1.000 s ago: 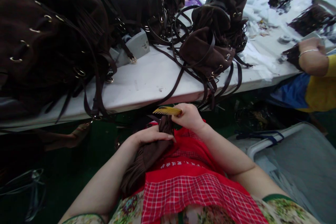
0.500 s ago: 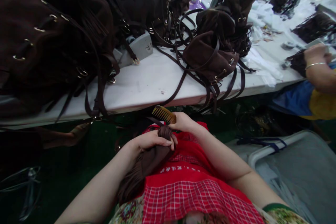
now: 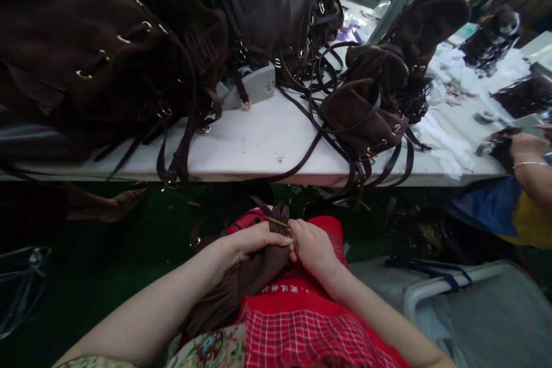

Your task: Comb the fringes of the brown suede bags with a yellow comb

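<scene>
Fringe gripped in left hand; right hand pinches comb; apron lettering illegible.

The soft suede fringe bundle at six o'clock is plain mid brown. The thin wooden comb across its top shows a yellow-tan edge. Beneath them the cloth apron is solid red with a line of white characters, then red-and-white check. At seven o'clock a floral garment mixes green, cream and pink. The flat table top is white. At ten o'clock the heaped suede drawstring bags are dark brown with gold eyelets.
</scene>
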A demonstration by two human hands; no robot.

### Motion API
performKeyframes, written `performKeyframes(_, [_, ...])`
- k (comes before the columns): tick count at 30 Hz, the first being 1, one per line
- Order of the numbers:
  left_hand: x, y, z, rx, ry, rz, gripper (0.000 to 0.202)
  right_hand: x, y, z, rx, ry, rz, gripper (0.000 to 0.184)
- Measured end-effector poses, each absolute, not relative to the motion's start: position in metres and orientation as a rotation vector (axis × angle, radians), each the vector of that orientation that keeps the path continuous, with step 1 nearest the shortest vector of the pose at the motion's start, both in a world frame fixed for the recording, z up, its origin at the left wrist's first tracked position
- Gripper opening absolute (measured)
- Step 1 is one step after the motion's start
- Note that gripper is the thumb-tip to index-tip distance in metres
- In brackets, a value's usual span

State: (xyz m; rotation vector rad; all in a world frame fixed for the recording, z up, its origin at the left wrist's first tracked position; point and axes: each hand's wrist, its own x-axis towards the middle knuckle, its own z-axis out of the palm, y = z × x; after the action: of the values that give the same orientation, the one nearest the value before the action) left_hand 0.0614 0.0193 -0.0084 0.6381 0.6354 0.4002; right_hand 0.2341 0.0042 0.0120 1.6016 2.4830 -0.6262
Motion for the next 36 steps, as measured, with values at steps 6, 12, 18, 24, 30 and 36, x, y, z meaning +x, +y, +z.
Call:
performKeyframes(6, [0.090,0.005,-0.035,0.816,0.984,0.414,0.037,0.232,0.018,-0.023,1.770,2.193,-0.631,0.025])
performKeyframes(12, [0.101,0.004,-0.044,0.993,1.035,0.358,0.029,0.252,0.032,-0.044,1.947,2.066,-0.906,0.026])
performKeyframes(18, [0.093,0.009,-0.052,0.981,0.944,0.358,0.025,0.291,0.031,-0.049,2.117,2.030,-1.221,0.037])
performKeyframes(24, [0.104,0.008,-0.058,0.875,0.980,0.423,0.033,0.294,0.016,-0.030,2.538,2.032,-1.493,0.046])
performKeyframes(30, [0.099,0.008,-0.036,1.033,0.995,0.328,0.022,0.262,-0.011,-0.003,1.854,2.494,-0.660,0.032])
performKeyframes(36, [0.100,0.003,-0.026,1.269,1.054,0.304,0.040,0.251,-0.004,-0.014,1.747,2.236,-0.489,0.024])
